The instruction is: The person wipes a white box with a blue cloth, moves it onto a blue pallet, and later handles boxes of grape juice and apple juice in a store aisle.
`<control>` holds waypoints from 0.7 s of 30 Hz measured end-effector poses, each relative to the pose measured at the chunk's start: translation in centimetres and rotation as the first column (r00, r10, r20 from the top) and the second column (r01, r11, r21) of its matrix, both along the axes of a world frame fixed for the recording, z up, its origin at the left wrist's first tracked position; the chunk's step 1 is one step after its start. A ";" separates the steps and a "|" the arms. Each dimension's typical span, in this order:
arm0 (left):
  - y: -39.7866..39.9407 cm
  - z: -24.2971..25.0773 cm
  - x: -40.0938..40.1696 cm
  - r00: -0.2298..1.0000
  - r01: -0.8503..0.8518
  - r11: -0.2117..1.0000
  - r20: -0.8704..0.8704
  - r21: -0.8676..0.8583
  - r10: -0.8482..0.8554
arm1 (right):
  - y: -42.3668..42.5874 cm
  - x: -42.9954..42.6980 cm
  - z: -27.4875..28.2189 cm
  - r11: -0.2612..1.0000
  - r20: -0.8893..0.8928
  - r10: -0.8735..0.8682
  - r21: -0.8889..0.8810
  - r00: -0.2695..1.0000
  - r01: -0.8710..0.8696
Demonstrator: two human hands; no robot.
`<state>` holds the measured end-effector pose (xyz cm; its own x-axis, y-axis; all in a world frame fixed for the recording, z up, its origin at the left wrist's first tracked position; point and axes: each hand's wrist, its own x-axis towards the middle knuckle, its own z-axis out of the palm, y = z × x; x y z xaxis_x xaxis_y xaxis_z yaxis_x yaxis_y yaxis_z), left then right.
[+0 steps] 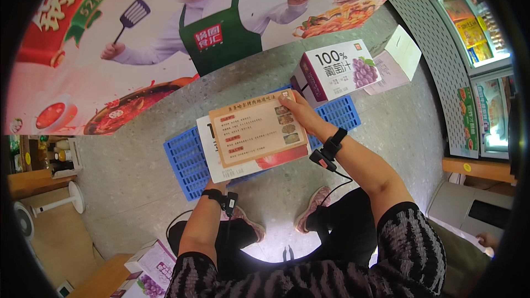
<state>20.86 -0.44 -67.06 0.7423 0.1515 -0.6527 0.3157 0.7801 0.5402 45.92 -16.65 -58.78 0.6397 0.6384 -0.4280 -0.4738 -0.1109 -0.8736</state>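
Note:
A brown printed card [252, 132] with small food photos lies over the face of a white printed carton [211, 169] that has red fruit on it. My right hand [304, 114] grips the card's upper right corner, thumb on top; the fingers behind are hidden. My left hand [218, 185] reaches under the carton's lower left edge and supports it, its fingers out of sight. Beneath is a blue slatted plastic pallet [186, 161]. On the pallet's far right part stands a white and purple grape juice carton [335, 70].
An open-flapped carton [393, 62] stands behind the grape juice carton. A large printed banner [157, 45] borders the far side. Glass-fronted freezers [476, 29] line the right. At lower left are more grape cartons [153, 265] and a white stand [74, 198]. Another person's hand [487, 240] shows at right.

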 end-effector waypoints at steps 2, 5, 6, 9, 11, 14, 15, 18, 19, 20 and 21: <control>0.4 -1.5 0.8 1.000 -0.015 1.000 0.020 0.001 0.015 | 0.5 0.6 -1.8 0.999 0.027 0.026 -0.031 0.999 -0.026; 0.9 -2.5 1.8 0.999 -0.026 1.000 0.044 0.013 0.025 | 1.5 0.9 -3.2 0.999 -0.001 0.009 0.044 1.000 -0.009; 0.9 -2.7 1.9 0.999 -0.030 0.999 0.042 0.011 0.030 | 1.7 0.8 -3.6 0.999 -0.003 0.020 0.034 1.000 -0.020; 1.1 -3.2 1.8 0.998 -0.044 0.999 0.037 0.007 0.044 | 2.0 0.8 -4.1 0.999 0.041 0.046 0.013 0.998 -0.047; 0.7 -3.4 1.6 0.999 -0.050 0.999 0.022 -0.002 0.050 | 2.0 0.8 -4.3 0.998 0.003 0.044 0.038 0.999 -0.044; 0.6 -3.6 1.7 0.998 -0.058 0.998 0.025 -0.021 0.058 | 1.5 0.6 -4.7 1.000 0.060 0.025 -0.015 0.998 -0.024; 0.8 -3.6 1.8 0.998 -0.062 0.998 0.025 -0.026 0.063 | 1.3 0.5 -4.5 1.000 0.052 0.023 -0.019 0.998 -0.022; 0.9 -3.5 1.5 0.997 -0.074 0.996 0.018 -0.041 0.074 | 1.1 0.2 -4.5 0.999 0.028 0.039 -0.032 0.999 -0.038; 1.0 -3.4 1.5 0.997 -0.076 0.996 0.019 -0.048 0.077 | 1.1 0.0 -4.6 0.998 0.083 0.059 -0.038 0.995 -0.056; 1.2 -3.3 1.4 0.997 -0.079 0.995 0.018 -0.060 0.080 | 1.0 0.0 -4.8 0.996 0.136 0.078 -0.045 0.988 -0.072; 1.2 -3.4 1.7 0.996 -0.082 0.994 0.020 -0.065 0.084 | 0.9 0.2 -4.9 0.997 0.127 0.072 -0.047 0.989 -0.067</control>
<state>22.53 0.80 -70.43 0.7436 0.1716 -0.6463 0.2367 0.8364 0.4944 46.08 -15.79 -63.67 0.6458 0.6665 -0.3725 -0.3475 -0.1778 -0.9207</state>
